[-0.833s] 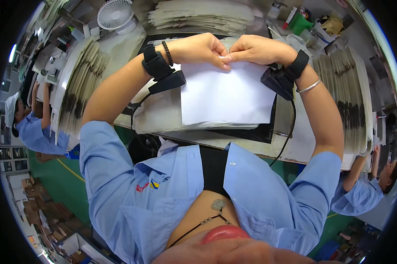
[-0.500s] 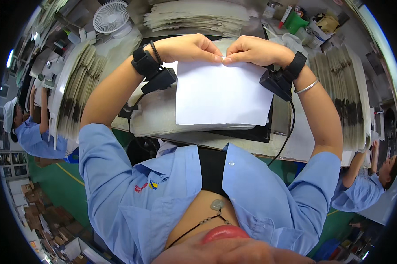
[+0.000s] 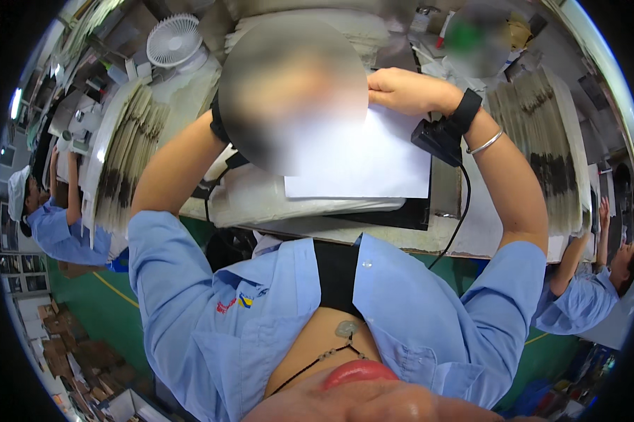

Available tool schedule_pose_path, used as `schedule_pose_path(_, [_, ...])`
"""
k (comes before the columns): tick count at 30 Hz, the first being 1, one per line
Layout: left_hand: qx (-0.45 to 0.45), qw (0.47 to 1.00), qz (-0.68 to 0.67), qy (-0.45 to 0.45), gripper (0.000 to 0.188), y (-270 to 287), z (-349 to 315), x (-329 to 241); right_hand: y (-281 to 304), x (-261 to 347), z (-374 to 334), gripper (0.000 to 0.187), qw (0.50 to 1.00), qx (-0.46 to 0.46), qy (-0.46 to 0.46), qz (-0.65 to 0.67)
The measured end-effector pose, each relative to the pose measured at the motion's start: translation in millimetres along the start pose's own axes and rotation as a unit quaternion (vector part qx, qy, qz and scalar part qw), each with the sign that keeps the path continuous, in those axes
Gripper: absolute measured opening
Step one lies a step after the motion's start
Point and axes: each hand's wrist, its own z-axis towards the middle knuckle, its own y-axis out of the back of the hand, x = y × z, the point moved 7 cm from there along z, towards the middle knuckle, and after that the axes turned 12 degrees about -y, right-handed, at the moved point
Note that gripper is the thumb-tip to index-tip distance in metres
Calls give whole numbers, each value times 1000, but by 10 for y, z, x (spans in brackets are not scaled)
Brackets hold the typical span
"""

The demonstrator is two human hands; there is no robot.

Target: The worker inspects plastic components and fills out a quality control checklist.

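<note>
A white sheet of paper (image 3: pixel 373 165) lies in front of me on a pale, layered stack (image 3: pixel 253 200). My right hand (image 3: pixel 415 91) is at the sheet's far edge, fingers closed together on it; the fingertips run into a round blur. That blur covers my left hand (image 3: pixel 296 81), so its fingers and anything in them cannot be made out. Each wrist carries a black strap, and a small black box (image 3: pixel 433 138) with a cable shows at the right one.
Tall piles of sheets stand at left (image 3: pixel 123 158) and right (image 3: pixel 542 133), another pile (image 3: pixel 373 32) at the back. A white fan (image 3: pixel 174 42) is at the back left. A black board (image 3: pixel 408 216) shows beneath the stack. Co-workers in blue (image 3: pixel 67 228) are on both sides.
A round blur now hides my left hand and the sheet's far left part. My right hand's fingers no longer point down in a visible pinch at the middle of the edge; they sit slightly farther right.
</note>
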Motion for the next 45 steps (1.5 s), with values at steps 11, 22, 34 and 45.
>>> schedule_pose_path(11, [-23, 990, -131, -38, 23, 5, -386, 176, 236, -165, -910, 32, 989, -143, -38, -9])
schedule_pose_path(22, [-103, 988, -92, -65, 17, 273, -572, -225, 1746, 554, -2482, 11, 882, -402, -48, -240])
schedule_pose_path(34, [-221, 951, -206, -61, 19, 300, -1441, -194, 4008, 900, -3682, 45, 553, -450, -249, -656])
schedule_pose_path(45, [-487, 843, -222, -46, 18, 214, -2482, 157, 4547, 520, -3778, 32, 702, -607, -208, -310])
